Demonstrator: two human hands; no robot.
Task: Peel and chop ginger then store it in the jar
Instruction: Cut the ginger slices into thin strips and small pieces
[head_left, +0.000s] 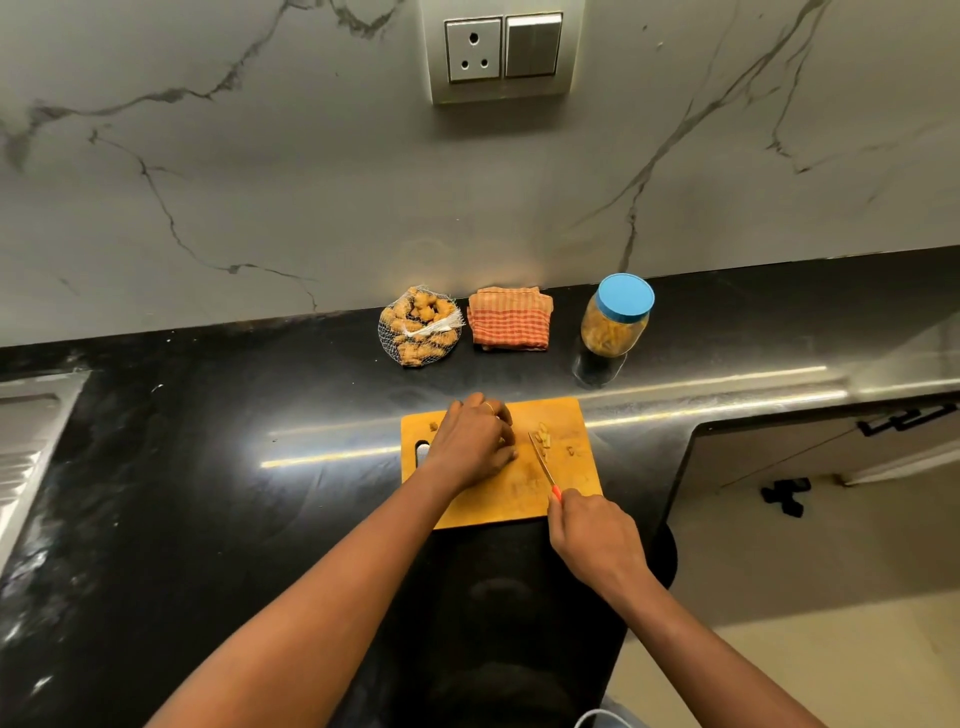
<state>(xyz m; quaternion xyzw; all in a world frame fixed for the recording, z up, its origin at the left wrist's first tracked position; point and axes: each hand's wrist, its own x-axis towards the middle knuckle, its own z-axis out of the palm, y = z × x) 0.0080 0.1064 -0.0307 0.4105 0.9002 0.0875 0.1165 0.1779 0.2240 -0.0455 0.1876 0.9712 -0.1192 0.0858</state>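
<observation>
Where the ginger (543, 434) lies: cut pieces on the board (519, 501), just right of the knife (544, 464) blade; jar (618, 322) lidded, well behind.
Left grip (475, 441): curled, pressed down beside the blade, likely to steady a piece; what is held is hidden.
Right grip (592, 535): closed round the orange handle, blade angled forward for slicing.
</observation>
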